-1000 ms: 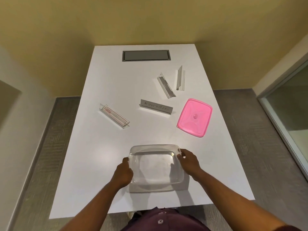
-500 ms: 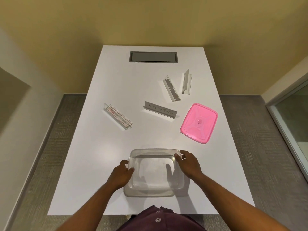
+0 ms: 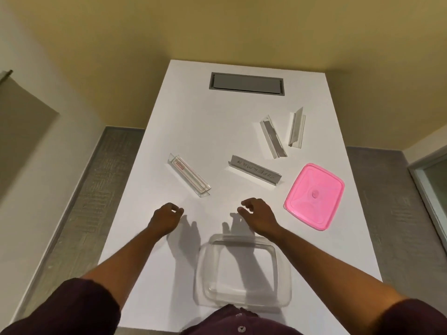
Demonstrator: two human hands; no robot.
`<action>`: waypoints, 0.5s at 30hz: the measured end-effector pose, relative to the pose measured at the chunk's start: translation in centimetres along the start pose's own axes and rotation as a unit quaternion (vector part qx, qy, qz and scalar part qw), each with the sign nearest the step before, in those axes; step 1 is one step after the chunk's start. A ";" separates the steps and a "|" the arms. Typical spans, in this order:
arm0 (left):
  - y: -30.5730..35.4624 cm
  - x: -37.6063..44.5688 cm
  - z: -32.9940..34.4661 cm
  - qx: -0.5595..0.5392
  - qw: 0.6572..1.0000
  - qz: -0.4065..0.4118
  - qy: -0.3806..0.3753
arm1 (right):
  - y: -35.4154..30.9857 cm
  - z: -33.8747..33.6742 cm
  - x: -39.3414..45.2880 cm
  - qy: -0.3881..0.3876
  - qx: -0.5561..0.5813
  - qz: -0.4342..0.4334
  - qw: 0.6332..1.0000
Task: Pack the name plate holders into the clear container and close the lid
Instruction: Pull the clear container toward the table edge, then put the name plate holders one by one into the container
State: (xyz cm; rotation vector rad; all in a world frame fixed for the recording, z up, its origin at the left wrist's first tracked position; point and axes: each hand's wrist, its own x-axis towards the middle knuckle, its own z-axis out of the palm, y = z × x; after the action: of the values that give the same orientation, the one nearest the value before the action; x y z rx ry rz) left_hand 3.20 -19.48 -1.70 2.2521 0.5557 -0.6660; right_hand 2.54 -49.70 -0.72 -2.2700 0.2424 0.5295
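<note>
The clear container (image 3: 242,270) sits empty at the table's near edge, nothing touching it. My left hand (image 3: 166,218) hovers beyond it to the left, fingers loosely curled, holding nothing. My right hand (image 3: 257,215) hovers beyond its far rim, fingers apart and empty. A clear name plate holder with a red label (image 3: 189,175) lies just past my left hand. A grey lettered holder (image 3: 254,169) lies past my right hand. Two more holders (image 3: 273,136) (image 3: 296,128) lie farther back on the right. The pink lid (image 3: 314,196) rests right of my right hand.
The white table (image 3: 208,131) has a grey cable hatch (image 3: 246,83) at its far end. Grey carpet runs along both sides of the table, and a glass door frame stands at the right.
Both hands have let go of the clear container and moved forward over the table toward the holders. The container stays at the near edge.
</note>
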 end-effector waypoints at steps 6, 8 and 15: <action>2.9 6.9 -4.6 -0.024 0.999 -0.005 0.044 | -5.0 3.7 5.1 -0.094 0.129 0.074 0.984; 3.8 9.4 -5.7 -0.027 0.998 0.004 0.063 | -6.0 4.9 6.6 -0.100 0.151 0.104 0.978; 5.9 15.3 -7.0 -0.059 0.996 0.024 0.063 | -7.2 8.8 10.7 -0.067 0.246 0.165 0.953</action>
State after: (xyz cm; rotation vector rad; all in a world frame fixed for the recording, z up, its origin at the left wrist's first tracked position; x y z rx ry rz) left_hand 20.44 -15.21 -3.63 2.1998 0.5852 -0.4581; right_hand 11.88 -38.41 -6.14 -1.7072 0.6206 0.7051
